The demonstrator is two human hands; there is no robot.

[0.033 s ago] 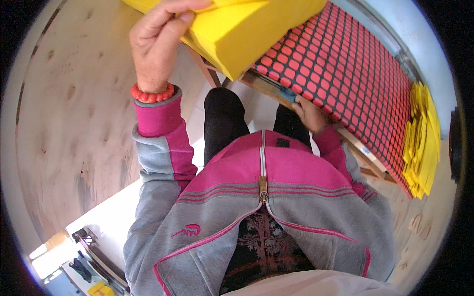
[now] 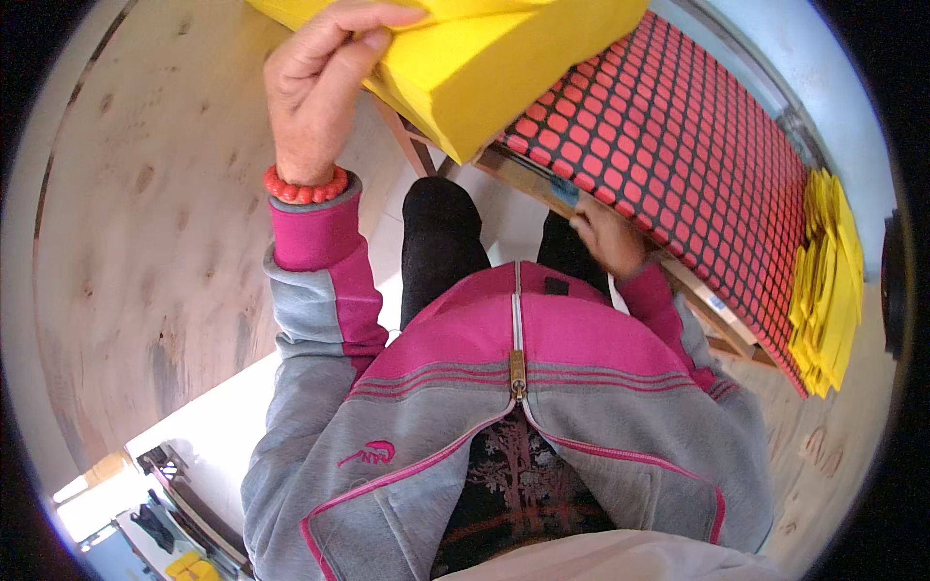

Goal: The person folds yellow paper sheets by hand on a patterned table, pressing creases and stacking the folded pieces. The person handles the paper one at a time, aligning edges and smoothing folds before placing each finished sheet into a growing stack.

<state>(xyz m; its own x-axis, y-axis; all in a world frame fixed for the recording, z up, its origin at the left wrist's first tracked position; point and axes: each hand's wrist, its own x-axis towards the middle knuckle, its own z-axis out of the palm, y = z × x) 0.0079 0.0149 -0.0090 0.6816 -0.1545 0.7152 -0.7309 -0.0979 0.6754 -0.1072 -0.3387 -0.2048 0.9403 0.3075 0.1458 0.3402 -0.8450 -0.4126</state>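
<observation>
My left hand (image 2: 325, 82), wearing a red bead bracelet (image 2: 305, 189), pinches the edge of a yellow folded felt-like sheet (image 2: 475, 82) between thumb and forefinger. The sheet's lower corner hangs over the near left end of a table with a red-and-black patterned cover (image 2: 668, 131). Below the table's near edge is my right hand (image 2: 612, 240), beside the wooden frame. Its fingers are partly hidden and blurred, so whether it holds anything cannot be told. A small blue patch (image 2: 565, 191) shows just beyond its fingertips.
Several yellow pieces (image 2: 825, 290) lie in a loose pile at the table's right end. To my left is a large pale wooden board (image 2: 155, 223). More yellow material (image 2: 192, 566) sits at the lower left, near a dark object (image 2: 153, 528). My knees (image 2: 441, 218) are close to the table.
The view has shifted slightly. My left hand keeps its pinch on the yellow sheet and appears a little lower and further right. The right fingers are slightly further from the blue patch.
</observation>
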